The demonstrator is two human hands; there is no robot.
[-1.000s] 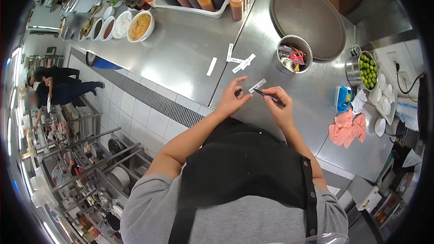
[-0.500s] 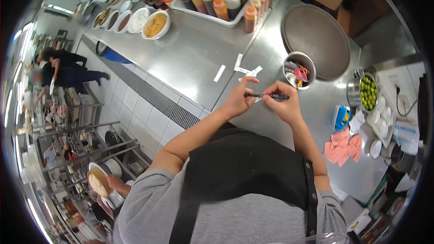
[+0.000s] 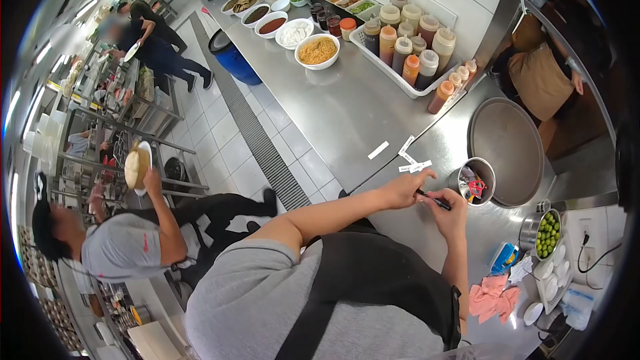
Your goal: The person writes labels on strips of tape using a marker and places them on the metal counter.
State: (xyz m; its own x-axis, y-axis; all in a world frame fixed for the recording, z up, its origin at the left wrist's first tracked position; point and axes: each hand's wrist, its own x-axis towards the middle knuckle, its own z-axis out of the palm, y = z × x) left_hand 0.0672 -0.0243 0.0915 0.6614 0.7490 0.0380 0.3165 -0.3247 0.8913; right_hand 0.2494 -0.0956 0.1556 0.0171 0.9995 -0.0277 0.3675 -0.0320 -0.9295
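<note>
My right hand (image 3: 451,205) is closed round a black marker (image 3: 437,201) and holds it above the steel counter. My left hand (image 3: 405,189) meets the marker's other end, thumb and fingers pinched there with the index finger raised; whether a separate cap is in them I cannot make out. Just beyond my hands lie several white paper strips (image 3: 417,167), some with dark writing. A lone strip (image 3: 378,150) rests farther left. Right of the strips, a metal bowl (image 3: 492,183) holds small colourful packets (image 3: 475,187).
A large round tray (image 3: 507,153) lies behind the bowl. Sauce bottles stand in a white tray (image 3: 393,75), beside bowls of food (image 3: 317,52). At right are green limes (image 3: 548,233) and a pink cloth (image 3: 493,297). A co-worker (image 3: 133,243) carrying a plate is at left.
My view has swung left, so the counter sits farther right and the co-worker with the plate shows more fully. Both hands stay together at the marker.
</note>
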